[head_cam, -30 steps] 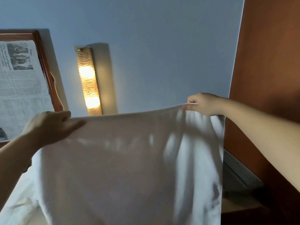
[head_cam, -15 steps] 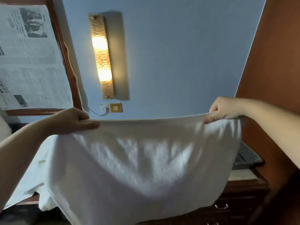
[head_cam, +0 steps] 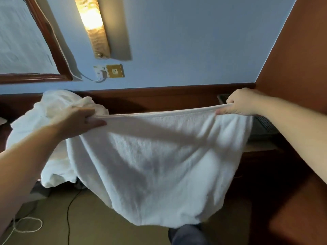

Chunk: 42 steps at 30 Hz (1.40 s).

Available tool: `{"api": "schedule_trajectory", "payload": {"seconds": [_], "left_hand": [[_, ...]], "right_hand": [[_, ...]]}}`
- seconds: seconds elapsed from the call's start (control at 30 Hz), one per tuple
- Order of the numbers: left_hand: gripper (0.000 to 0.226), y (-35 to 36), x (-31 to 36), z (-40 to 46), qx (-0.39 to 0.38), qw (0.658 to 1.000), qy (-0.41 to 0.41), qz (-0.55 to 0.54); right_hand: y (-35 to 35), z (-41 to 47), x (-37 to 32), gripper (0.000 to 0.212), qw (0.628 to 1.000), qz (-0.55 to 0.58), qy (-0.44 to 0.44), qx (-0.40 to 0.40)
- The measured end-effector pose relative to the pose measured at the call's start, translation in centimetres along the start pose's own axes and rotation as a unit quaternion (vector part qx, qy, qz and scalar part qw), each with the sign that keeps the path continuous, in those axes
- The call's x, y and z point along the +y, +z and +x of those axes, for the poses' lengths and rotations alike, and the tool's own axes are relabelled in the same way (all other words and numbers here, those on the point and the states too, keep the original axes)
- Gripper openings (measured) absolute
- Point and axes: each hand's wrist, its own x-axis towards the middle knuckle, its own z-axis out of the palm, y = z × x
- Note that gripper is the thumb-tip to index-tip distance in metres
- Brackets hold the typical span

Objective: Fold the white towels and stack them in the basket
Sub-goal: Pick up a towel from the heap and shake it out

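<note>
A white towel point(head_cam: 155, 167) hangs spread in the air in front of the person, stretched by its top hem between two raised hands. The left hand point(head_cam: 77, 119) grips one upper corner, fingers point(head_cam: 95, 123) curled over the hem; the right hand point(head_cam: 242, 103) pinches the other corner, thumb under and fingers closed on top. The cloth sags in the middle and its lower edge dangles above the floor, close to the person's knee point(head_cam: 187, 234).

Behind the left hand, a heap of more white towels point(head_cam: 44, 121) lies rumpled on what seems to be a dark wooden desk point(head_cam: 159, 99) along the wall. I can't see a basket anywhere.

This looks like the opening of a fold: towel shaken out, no crease made. Next, I'd judge, the two corners need bringing together evenly, or the towel laid flat first.
</note>
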Motion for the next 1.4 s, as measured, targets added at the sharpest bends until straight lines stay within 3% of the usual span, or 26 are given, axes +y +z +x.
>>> {"api": "schedule_trajectory", "payload": {"seconds": [0.13, 0.23, 0.47, 0.63, 0.9, 1.07, 1.2, 1.3, 1.4], "left_hand": [[0.055, 5.0, -2.8, 3.9, -0.012, 0.998, 0.066, 0.017], [0.047, 8.3, -3.3, 7.8, 0.002, 0.998, 0.052, 0.047], [0.048, 15.6, -7.3, 18.3, -0.064, 0.997, -0.003, 0.041], [0.013, 20.1, -8.9, 24.3, -0.102, 0.991, -0.078, 0.028], [0.014, 28.8, -9.7, 26.2, -0.157, 0.955, -0.249, 0.027], [0.036, 33.0, -10.4, 28.2, -0.159, 0.933, -0.313, 0.074], [0.052, 35.8, -11.9, 29.6, -0.180, 0.905, -0.379, 0.071], [0.055, 38.3, -13.6, 30.2, -0.197, 0.904, -0.376, 0.052], [0.047, 40.8, -14.3, 31.0, -0.210, 0.906, -0.364, 0.047]], "right_hand": [[2.2, 5.2, 1.1, 0.084, 0.999, -0.040, 0.006, -0.019], [4.0, 10.6, 2.9, 0.086, 0.998, -0.051, 0.007, -0.025], [7.3, 23.4, 8.1, 0.052, 0.999, 0.008, 0.001, -0.044], [10.3, 31.7, 11.3, 0.027, 0.998, -0.008, 0.012, -0.063], [18.5, 40.7, 13.4, 0.034, 0.992, 0.010, 0.100, -0.074], [22.8, 43.8, 14.4, 0.048, 0.972, 0.113, 0.190, -0.073], [26.7, 45.5, 14.5, 0.056, 0.933, 0.224, 0.276, -0.053], [29.3, 46.2, 14.5, 0.049, 0.902, 0.281, 0.324, -0.039], [31.3, 47.0, 14.5, 0.038, 0.897, 0.295, 0.330, -0.026]]}}
